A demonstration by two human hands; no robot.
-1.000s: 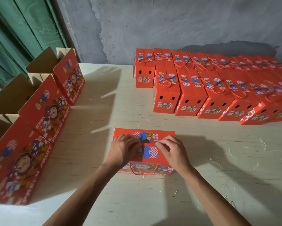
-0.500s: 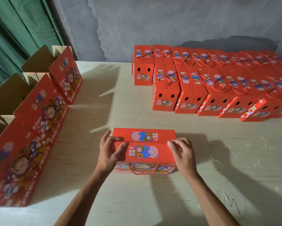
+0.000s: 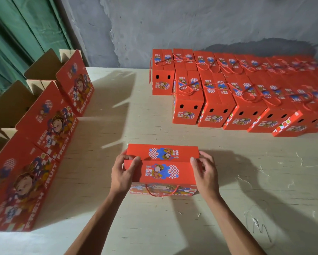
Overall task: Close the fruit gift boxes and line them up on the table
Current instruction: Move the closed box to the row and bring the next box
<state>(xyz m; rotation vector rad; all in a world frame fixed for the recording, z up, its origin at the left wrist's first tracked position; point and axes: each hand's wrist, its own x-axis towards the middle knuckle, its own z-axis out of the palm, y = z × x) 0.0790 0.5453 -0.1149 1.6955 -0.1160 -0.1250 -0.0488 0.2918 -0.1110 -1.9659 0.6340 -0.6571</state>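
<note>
Near the table's (image 3: pixel 228 181) front edge I see a red fruit gift box (image 3: pixel 162 168) with its top flaps closed. My left hand (image 3: pixel 122 173) grips its left end, thumb on the lid; my right hand (image 3: pixel 205 172) grips the right end. Closed boxes (image 3: pixel 228 100) stand in rows beyond, open boxes (image 3: pixel 49 126) to the left.

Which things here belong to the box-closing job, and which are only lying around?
Belonging to the job:
- the red box, gripped at its ends by the left hand and the right hand
- closed boxes in rows at the back right
- open boxes along the left edge

Only lying around:
- straw bits on the table
- green curtain
</note>
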